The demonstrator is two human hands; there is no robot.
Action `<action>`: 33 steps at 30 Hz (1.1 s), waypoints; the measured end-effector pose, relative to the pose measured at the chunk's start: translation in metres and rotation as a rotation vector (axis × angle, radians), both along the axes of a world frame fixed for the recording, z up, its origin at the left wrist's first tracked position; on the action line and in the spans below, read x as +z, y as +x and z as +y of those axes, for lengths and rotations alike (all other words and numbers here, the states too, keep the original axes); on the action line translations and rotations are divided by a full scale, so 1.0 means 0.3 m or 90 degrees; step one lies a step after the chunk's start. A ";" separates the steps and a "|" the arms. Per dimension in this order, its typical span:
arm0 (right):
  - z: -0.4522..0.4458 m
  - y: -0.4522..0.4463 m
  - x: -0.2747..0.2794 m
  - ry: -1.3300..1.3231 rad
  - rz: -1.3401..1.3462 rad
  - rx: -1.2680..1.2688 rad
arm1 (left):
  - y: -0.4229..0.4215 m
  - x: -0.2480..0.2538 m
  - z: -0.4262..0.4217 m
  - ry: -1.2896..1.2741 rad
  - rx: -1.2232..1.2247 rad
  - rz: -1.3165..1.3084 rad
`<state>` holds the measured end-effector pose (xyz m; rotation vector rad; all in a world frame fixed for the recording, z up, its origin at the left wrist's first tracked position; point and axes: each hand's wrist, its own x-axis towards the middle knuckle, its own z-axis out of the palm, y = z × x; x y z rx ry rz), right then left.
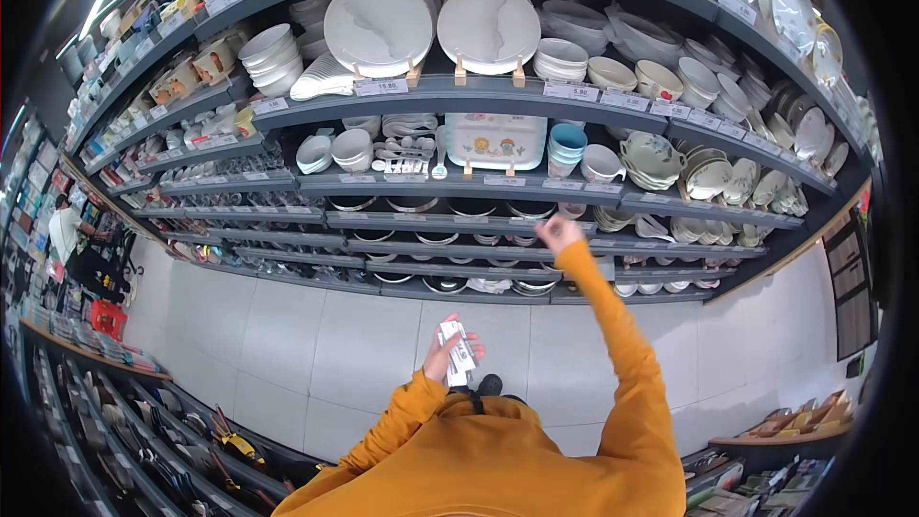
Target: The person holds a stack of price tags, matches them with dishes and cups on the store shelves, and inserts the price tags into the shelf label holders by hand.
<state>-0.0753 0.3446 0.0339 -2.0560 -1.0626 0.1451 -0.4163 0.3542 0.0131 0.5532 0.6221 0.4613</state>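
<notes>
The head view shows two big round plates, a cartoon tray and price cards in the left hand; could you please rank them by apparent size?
Largest to smallest:
1. Left round plate and right round plate, too alike to rank
2. Cartoon tray
3. Price cards in the left hand

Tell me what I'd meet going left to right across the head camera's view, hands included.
Red container → stacked white bowls → left hand with price labels → right hand → patterned bowls.
</notes>
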 end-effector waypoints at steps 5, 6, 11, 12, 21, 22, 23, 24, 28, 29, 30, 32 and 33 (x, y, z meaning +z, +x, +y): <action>0.107 0.246 0.051 -0.121 -0.269 -0.109 | -0.049 -0.055 -0.070 -0.036 -0.208 0.001; 0.126 0.277 0.037 -0.147 -0.286 -0.101 | -0.064 -0.069 -0.082 -0.047 -0.259 -0.013; 0.190 0.453 -0.102 -0.231 -0.358 -0.042 | -0.131 -0.010 -0.094 -0.047 -0.488 -0.008; 0.214 0.482 -0.111 -0.277 -0.357 -0.061 | -0.146 -0.022 -0.076 -0.041 -0.483 -0.014; 0.179 0.319 0.063 -0.056 -0.326 -0.007 | -0.192 -0.024 0.044 -0.034 -0.129 0.019; 0.159 0.201 0.089 0.032 -0.236 0.000 | -0.189 -0.034 0.055 -0.025 -0.100 0.017; 0.140 0.108 0.083 0.066 -0.203 0.000 | -0.181 -0.046 0.061 -0.017 -0.071 0.014; 0.115 0.044 0.030 0.109 -0.124 0.061 | -0.167 -0.060 0.066 -0.032 -0.033 0.028; -0.068 -0.354 -0.107 0.141 0.321 0.186 | -0.090 -0.082 0.062 0.010 0.035 0.122; -0.116 -0.441 -0.115 0.178 0.403 0.205 | -0.062 -0.068 0.050 0.030 0.040 0.139; -0.170 -0.492 -0.176 0.175 0.452 0.204 | -0.032 -0.057 0.037 0.049 0.043 0.157; -0.264 -0.537 -0.236 0.157 0.562 0.199 | 0.031 -0.051 -0.012 0.085 0.001 0.153; -0.318 -0.548 -0.240 0.146 0.620 0.194 | 0.063 -0.049 -0.046 0.101 -0.027 0.153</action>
